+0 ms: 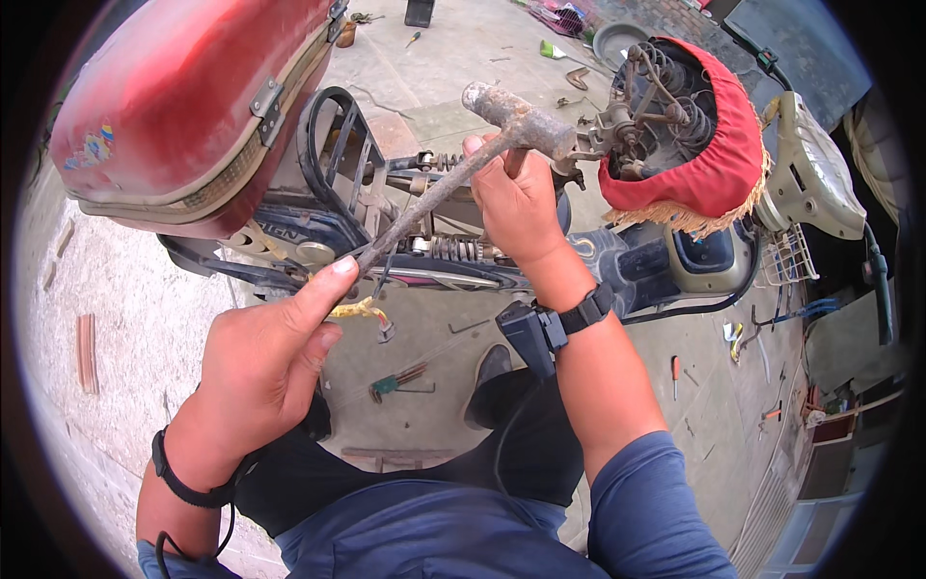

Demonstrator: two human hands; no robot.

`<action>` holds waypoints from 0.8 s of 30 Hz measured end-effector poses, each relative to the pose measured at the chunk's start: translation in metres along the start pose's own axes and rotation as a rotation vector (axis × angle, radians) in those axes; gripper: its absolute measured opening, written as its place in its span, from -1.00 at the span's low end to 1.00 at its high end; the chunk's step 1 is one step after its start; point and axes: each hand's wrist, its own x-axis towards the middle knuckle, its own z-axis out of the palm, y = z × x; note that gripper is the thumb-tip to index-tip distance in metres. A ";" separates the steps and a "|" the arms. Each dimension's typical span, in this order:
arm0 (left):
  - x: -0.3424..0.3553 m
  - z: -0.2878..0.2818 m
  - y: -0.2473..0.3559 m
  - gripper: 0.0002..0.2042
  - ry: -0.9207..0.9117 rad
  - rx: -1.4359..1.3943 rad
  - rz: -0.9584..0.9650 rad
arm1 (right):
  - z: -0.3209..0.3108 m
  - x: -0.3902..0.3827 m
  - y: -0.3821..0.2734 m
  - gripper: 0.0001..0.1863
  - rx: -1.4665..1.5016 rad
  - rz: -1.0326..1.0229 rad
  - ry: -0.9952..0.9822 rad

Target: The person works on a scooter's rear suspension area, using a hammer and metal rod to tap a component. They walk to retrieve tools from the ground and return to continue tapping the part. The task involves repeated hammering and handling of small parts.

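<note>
My left hand [275, 347] is closed around the lower end of a rusty metal hammer [444, 188], its thumb stretched along the handle. The hammer slants up to the right, and its head [521, 121] is above the motorbike [453, 251]. Just under the head is my right hand [521, 212], fingers curled around a short brown rod-like piece [517, 162]; most of that piece is hidden by the hand and hammer head. Right of the hammer head, a seat with a fringed red cover [699, 193] shows its springs and metal bracket.
A large red box [183, 106] sits at the bike's rear left. Yellow-wrapped wires [359, 309] hang below the frame. On the floor lie a hex key set [397, 381], a screwdriver [675, 376] and a green brush [552, 50]. A grey basin [619, 43] stands farther back.
</note>
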 end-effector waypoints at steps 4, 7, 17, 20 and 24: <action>0.013 -0.019 0.004 -0.47 0.101 0.013 0.059 | -0.007 0.000 0.000 -0.59 -0.090 0.036 0.010; 0.012 -0.026 0.003 -0.45 0.116 0.058 0.130 | -0.003 -0.001 -0.003 -0.58 -0.145 0.048 0.022; 0.014 -0.034 -0.001 -0.46 0.184 0.052 0.137 | -0.006 -0.004 -0.005 -0.60 -0.175 0.002 0.028; 0.000 -0.027 -0.009 -0.46 0.156 -0.072 -0.014 | -0.014 -0.010 -0.015 -0.57 -0.128 0.024 0.059; -0.015 -0.009 -0.008 -0.46 0.067 -0.026 -0.097 | -0.033 -0.028 -0.032 -0.56 -0.082 -0.087 0.038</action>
